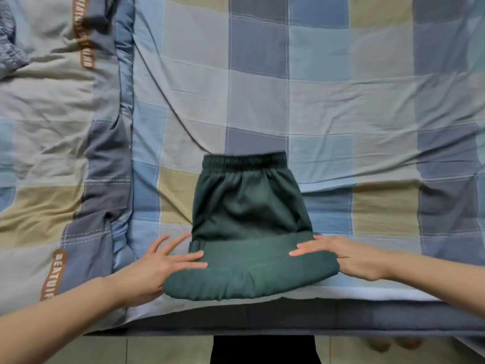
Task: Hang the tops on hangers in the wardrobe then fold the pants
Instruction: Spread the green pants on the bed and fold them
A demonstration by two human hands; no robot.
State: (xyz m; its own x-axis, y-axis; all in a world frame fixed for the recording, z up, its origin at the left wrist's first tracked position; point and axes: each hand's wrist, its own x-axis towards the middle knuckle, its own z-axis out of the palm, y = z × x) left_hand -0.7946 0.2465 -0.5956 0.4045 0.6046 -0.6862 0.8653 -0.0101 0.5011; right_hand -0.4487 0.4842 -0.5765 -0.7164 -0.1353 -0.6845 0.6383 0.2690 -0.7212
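Two hands frame your dark green pants [249, 222], which lie folded near the front edge of the checked bedsheet [341, 101]. Your left hand [157, 266] rests spread-fingered on the fold's left end; your right hand [338, 253] presses flat, fingers straight, on its right end.

Two bare forearms with no sleeves showing, left hand [154, 264] and right hand [343, 254] both bare, no rings, watch or bracelets on fingers or wrists, short plain fingernails, dark black trouser legs [265, 349] visible below at the lower edge
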